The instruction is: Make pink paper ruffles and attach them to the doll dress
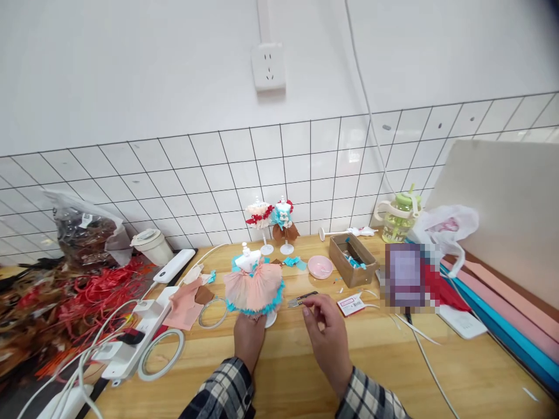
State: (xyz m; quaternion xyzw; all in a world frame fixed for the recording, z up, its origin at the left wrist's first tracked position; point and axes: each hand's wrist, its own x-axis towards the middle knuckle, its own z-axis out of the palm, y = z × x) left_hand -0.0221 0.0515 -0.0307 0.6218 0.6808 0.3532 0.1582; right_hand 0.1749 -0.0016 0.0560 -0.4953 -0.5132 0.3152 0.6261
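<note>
A miniature dress form (pixel 253 285) in a peach and turquoise ruffled paper dress is in front of me, its white round base showing at lower right. My left hand (pixel 250 342) is closed on it from below, fingers hidden under the skirt. To the right, my right hand (pixel 327 337) has curled fingers, with thumb and forefinger tips close together; anything pinched there is too small to make out. Just beyond those fingertips, a small dark-handled metal tool (pixel 301 299) lies on the table. Two more dressed miniature forms (pixel 259 216) stand farther back against the tiles.
Around the work lie a pink dish (pixel 320 267), a cardboard box (pixel 353 260) of scraps, a price tag (pixel 350 304) and tape rolls (pixel 161 355). A power strip (pixel 135 337) with cables and red and brown material (pixel 100 291) occupies the left. A green bottle (pixel 399 216) and coloured sheets (pixel 506 314) are right.
</note>
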